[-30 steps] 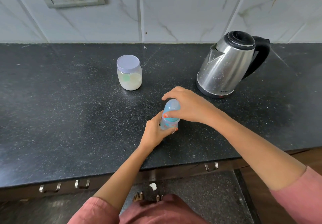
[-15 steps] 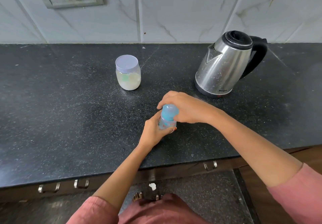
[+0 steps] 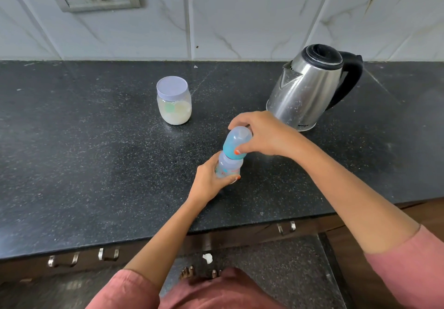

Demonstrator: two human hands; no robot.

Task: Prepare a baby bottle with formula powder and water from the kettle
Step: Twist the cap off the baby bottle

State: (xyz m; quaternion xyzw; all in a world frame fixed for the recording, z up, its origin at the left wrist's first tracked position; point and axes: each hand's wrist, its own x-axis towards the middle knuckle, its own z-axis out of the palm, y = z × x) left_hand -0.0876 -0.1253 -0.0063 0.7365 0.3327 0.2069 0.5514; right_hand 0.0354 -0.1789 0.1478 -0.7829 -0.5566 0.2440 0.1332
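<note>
Here, left hand (image 3: 208, 181) grips the bottle (image 3: 228, 167); right hand (image 3: 265, 135) curls round its cap (image 3: 236, 143), seemingly tilted.

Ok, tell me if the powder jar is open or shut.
Shut. The pale lid sits flat on top of the jar, which stands upright on the counter with white powder inside.

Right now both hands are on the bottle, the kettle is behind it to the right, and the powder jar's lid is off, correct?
No: the head view shows the lid on the powder jar. The left hand and right hand hold the bottle, kettle behind to the right.
</note>
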